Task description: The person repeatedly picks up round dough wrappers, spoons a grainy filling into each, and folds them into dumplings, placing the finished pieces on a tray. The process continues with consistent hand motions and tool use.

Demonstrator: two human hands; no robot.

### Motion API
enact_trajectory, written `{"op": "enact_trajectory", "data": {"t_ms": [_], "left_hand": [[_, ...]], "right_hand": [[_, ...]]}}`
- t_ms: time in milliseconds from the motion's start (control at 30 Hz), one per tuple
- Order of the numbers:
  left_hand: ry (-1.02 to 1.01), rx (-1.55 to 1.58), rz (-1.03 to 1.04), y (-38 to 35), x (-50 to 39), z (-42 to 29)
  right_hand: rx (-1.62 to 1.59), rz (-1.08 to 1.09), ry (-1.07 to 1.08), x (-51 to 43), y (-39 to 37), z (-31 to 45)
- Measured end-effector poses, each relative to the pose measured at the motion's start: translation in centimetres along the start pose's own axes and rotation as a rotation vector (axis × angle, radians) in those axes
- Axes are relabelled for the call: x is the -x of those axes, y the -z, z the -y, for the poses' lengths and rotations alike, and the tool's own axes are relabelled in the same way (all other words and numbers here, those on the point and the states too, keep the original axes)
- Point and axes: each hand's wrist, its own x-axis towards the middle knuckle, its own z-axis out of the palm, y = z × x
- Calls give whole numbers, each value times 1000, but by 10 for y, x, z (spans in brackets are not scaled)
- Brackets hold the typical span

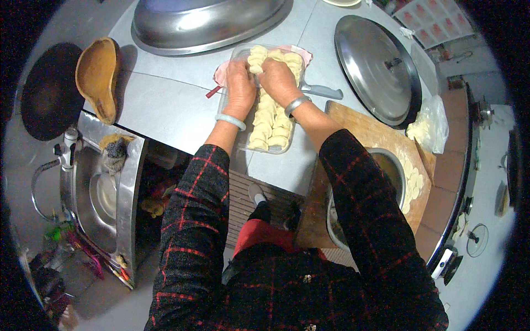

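Note:
A clear plastic container (285, 149) holds rows of pale, uncooked dumplings (265, 118). My left hand (241, 85) is curled over the container's left side, with a pale green bangle on the wrist. Beside it, my right hand (279, 78) is bent down onto the dumplings near the far end, its fingertips against or very close to one dumpling (257, 58). The fingertips of both hands are largely hidden, so I cannot tell if either grips a dumpling. Under the container's far end lies a pink cloth (304, 53). A knife with a grey handle (325, 91) sticks out to the right.
A large metal lid (211, 25) lies beyond the container, another lid (374, 70) to the right. Nearer, a wooden board (352, 120) bears a metal bowl (395, 163) and flat dough rounds (413, 182). At left are a gourd scoop (97, 78) and a steel sink (87, 178).

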Motion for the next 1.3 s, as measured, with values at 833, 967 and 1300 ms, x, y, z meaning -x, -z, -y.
{"op": "enact_trajectory", "data": {"t_ms": [833,967,1300], "left_hand": [[88,319,577,61,107,-274],[44,454,739,44,161,-362],[56,487,970,23,230,-442]], "right_hand": [[-192,-515,-781,433,314,-236],[96,-502,-707,500,309,-305],[0,-396,-724,516,294,-335]]}}
